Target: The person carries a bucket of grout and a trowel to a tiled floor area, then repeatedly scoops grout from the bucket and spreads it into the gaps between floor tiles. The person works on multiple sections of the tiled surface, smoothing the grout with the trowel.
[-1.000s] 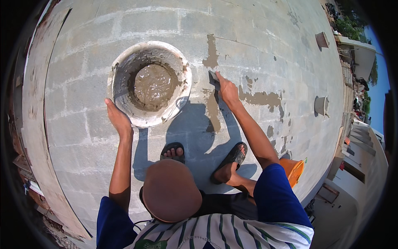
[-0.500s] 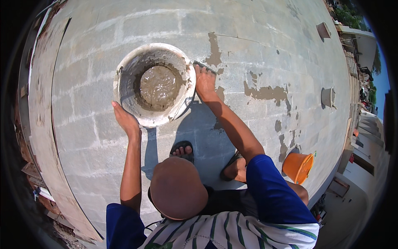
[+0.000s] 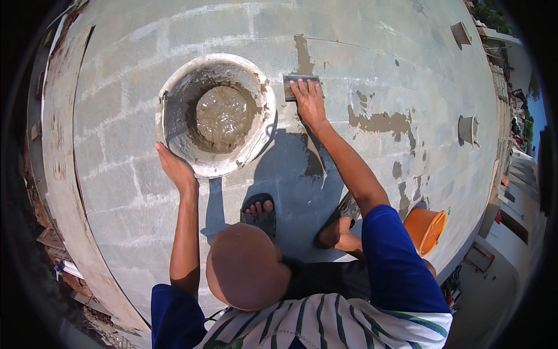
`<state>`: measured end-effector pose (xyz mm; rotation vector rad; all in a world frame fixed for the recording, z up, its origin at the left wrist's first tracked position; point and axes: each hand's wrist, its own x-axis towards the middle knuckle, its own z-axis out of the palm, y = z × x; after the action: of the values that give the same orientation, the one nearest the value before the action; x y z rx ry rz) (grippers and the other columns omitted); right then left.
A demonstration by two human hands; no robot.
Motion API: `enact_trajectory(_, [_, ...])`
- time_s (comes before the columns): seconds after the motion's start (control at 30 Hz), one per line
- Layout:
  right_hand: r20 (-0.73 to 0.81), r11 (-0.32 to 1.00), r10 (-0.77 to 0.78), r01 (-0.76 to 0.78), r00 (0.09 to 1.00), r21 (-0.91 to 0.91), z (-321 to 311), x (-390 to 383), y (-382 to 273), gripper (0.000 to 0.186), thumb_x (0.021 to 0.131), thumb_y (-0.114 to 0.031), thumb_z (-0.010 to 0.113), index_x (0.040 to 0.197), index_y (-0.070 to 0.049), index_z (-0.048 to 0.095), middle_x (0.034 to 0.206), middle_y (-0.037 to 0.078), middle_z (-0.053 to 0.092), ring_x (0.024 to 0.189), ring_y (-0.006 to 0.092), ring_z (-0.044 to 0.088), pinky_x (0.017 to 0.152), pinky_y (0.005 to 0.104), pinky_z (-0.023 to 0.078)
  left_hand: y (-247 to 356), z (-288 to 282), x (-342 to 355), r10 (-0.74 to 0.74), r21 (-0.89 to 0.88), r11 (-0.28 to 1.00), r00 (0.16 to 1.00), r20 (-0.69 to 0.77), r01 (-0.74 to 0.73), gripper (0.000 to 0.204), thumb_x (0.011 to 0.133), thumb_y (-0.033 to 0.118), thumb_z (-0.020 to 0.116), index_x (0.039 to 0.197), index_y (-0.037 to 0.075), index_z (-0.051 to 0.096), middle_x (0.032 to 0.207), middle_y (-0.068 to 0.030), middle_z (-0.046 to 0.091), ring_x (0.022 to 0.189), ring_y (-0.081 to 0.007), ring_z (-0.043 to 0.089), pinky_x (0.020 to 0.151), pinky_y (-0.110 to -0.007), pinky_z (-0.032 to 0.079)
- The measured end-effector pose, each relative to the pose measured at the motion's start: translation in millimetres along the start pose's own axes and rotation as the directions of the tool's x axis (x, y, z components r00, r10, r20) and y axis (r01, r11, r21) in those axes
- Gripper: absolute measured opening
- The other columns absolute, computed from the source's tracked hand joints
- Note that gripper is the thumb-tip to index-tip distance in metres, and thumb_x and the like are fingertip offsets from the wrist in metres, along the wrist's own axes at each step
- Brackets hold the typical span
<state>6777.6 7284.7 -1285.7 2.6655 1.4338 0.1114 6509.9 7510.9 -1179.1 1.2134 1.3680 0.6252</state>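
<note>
A wide round pan [image 3: 168, 104] with wet grey mortar in it rests against the block surface. My left hand [image 3: 174, 168] grips its lower left rim. My right hand [image 3: 308, 102] lies over a small flat grey float [image 3: 296, 79] and presses it on the blocks just right of the pan. A vertical streak of fresh mortar [image 3: 302, 52] runs above the float.
Grey concrete blocks [image 3: 116, 186] fill the view, with darker mortar patches [image 3: 378, 122] to the right. Two sandalled feet [image 3: 258, 212] stand below the pan. An orange bucket [image 3: 427, 227] sits at the right. Two small grey fittings [image 3: 468, 129] stick out further right.
My right hand moved left to the pan's rim, then came back a little to the right with the float. My left hand stayed on the pan's rim.
</note>
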Motion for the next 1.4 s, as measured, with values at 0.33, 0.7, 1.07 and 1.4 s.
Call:
enact_trajectory(0.33, [0.409, 0.893, 0.162, -0.31, 0.898, 0.326, -60.6, 5.8, 13.8, 0.051, 0.081, -0.002, 0.047, 0.13, -0.017, 0.051, 0.107, 0.014, 0.064, 0.094, 0.0331, 0.063, 0.078, 0.046, 0.05, 2.1, -7.1, -0.2, 0.017, 0.014, 1.0, 1.0, -0.022, -0.017, 0.074, 0.099, 0.052, 0.025, 0.135, -0.013, 0.032, 0.139, -0.0244, 0.038, 0.127, -0.0315, 0.038, 0.107, -0.035, 0.026])
enact_trajectory(0.7, [0.183, 0.919, 0.373, -0.389, 0.91, 0.061, -3.5, 40.3, -31.0, 0.043, 0.091, -0.018, 0.042, 0.132, -0.007, 0.046, 0.129, 0.02, 0.051, 0.115, 0.0404, 0.051, 0.098, 0.0551, 0.035, -5.9, -1.3, 2.3, 0.047, 0.029, 0.998, 0.999, 0.012, -0.047, 0.074, 0.099, 0.051, 0.024, 0.136, -0.012, 0.031, 0.14, -0.0243, 0.037, 0.129, -0.032, 0.037, 0.108, -0.035, 0.026])
enact_trajectory(1.07, [0.373, 0.93, 0.108, -0.227, 0.921, 0.291, -63.1, -50.6, -34.3, 0.045, 0.085, -0.006, 0.047, 0.129, -0.012, 0.05, 0.117, 0.019, 0.059, 0.105, 0.0361, 0.057, 0.089, 0.05, 0.045, 13.8, -2.1, -7.0, 0.008, 0.009, 1.0, 1.0, 0.011, -0.008, 0.072, 0.099, 0.051, 0.025, 0.133, -0.012, 0.036, 0.137, -0.0233, 0.041, 0.124, -0.032, 0.042, 0.105, -0.036, 0.03])
enact_trajectory(1.4, [-0.507, 0.82, 0.046, 0.257, 0.861, 0.511, -238.3, 22.9, -97.3, 0.046, 0.075, 0.004, 0.054, 0.118, -0.014, 0.06, 0.117, 0.011, 0.061, 0.109, 0.028, 0.057, 0.092, 0.0413, 0.045, -20.3, -19.1, 18.5, 0.021, -0.04, 0.999, 0.999, 0.047, -0.019, 0.071, 0.099, 0.05, 0.022, 0.137, -0.01, 0.031, 0.142, -0.0243, 0.034, 0.13, -0.0347, 0.035, 0.108, -0.036, 0.026])
